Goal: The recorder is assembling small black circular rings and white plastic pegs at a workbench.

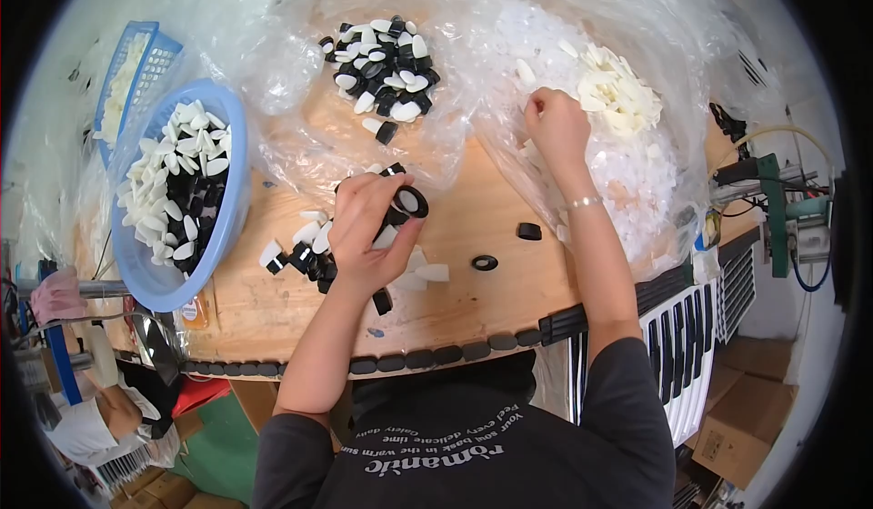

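My left hand [368, 223] is closed around a black round cap [412, 202], tilted so its pale round inside shows. Under and beside that hand lies a small heap of black caps with white oval pieces [310, 233]. Two loose black caps, one on its side [528, 231] and one showing its opening [485, 262], rest on the wood to its right. Over the pile of thin clear-white pieces [627, 182], my right hand [556, 127] has its fingers drawn together; what they hold, if anything, is hidden. A white oval piece [525, 71] lies just beyond its fingertips.
A blue oval basin [238, 177] with white and black pieces stands at left, a blue basket [156, 54] behind it. Farther back is a black-and-white heap [386, 68]; cream pieces [620, 91] lie right. Plastic sheeting [300, 82] surrounds them. Black pads line the table's edge [446, 355].
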Tool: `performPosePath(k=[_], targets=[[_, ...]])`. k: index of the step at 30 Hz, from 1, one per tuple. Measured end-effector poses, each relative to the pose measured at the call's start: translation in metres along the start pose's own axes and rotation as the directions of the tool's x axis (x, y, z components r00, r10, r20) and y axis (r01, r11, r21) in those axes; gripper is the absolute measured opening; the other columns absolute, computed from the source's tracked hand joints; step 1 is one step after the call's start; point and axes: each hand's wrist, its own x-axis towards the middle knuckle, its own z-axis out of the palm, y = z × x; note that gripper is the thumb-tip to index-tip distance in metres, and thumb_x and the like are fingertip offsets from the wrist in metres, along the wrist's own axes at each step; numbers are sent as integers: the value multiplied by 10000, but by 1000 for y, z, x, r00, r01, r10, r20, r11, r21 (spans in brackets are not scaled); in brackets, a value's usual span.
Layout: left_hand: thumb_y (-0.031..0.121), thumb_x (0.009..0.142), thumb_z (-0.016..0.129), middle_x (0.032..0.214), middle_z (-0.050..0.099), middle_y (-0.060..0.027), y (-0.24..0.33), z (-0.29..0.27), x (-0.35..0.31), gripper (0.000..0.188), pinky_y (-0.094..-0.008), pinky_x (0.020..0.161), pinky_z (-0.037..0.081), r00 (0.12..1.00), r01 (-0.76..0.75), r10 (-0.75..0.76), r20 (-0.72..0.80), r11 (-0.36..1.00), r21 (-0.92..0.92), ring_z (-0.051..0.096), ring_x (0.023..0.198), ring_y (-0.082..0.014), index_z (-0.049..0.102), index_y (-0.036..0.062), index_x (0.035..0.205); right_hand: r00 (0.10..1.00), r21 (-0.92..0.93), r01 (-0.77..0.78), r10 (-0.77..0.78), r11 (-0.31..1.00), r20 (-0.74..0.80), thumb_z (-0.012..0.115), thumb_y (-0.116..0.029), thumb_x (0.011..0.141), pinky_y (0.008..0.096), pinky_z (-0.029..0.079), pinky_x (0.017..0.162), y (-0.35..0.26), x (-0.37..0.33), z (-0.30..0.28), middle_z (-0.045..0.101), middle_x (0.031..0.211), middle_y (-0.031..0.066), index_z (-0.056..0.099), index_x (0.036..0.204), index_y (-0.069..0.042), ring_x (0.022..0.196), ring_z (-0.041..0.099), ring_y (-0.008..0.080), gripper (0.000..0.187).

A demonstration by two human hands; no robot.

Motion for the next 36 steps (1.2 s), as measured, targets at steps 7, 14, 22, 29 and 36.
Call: performPosePath(k=[7, 14, 22, 29, 36], targets=[[-77, 613, 703, 977, 660, -156, -4, 7, -6, 484, -361, 758, 487, 998, -46, 45, 49, 999, 29, 606, 838, -296, 610, -38, 1086, 947, 851, -100, -212, 516, 240, 678, -12, 776, 213, 451, 542, -96, -73, -68, 639, 706, 31, 664, 818, 8, 586, 564, 70, 49], [-54, 604, 759, 968, 624, -171, 0, 5, -4, 494, -374, 735, 505, 992, -50, 50, 120, 999, -2, 609, 856, -339, 604, -67, 1073, 920, 778, 38, -327, 627, 218, 670, 1, 788, 216, 449, 527, -103, -83, -71, 627, 709, 26, 664, 798, 3, 591, 567, 65, 12], [-58, 632, 746, 935, 635, -156, 0, 3, -5, 513, -337, 688, 493, 980, 8, 19, 198, 991, -133, 605, 776, -284, 596, -64, 1123, 597, 694, -673, -366, 256, 714, 688, -28, 816, 205, 478, 586, -83, -74, -58, 616, 812, 11, 603, 961, -9, 700, 589, 72, 169], [-27, 635, 751, 901, 629, -144, 7, 4, 1, 533, -341, 666, 488, 977, 12, 5, 214, 997, -76, 597, 768, -289, 599, -26, 1146, 589, 698, -705, -444, 127, 675, 656, -6, 839, 232, 533, 692, -84, -76, -43, 607, 948, 29, 559, 1038, -8, 787, 621, 93, 222], [-40, 714, 727, 867, 640, -120, 7, 2, -1, 436, -299, 660, 490, 930, 325, -314, 193, 945, -26, 599, 724, -217, 602, -28, 1131, 710, 801, -549, -371, 240, 598, 671, -44, 854, 225, 537, 687, -91, -83, -40, 668, 960, 87, 590, 1127, 36, 764, 640, 109, 297]])
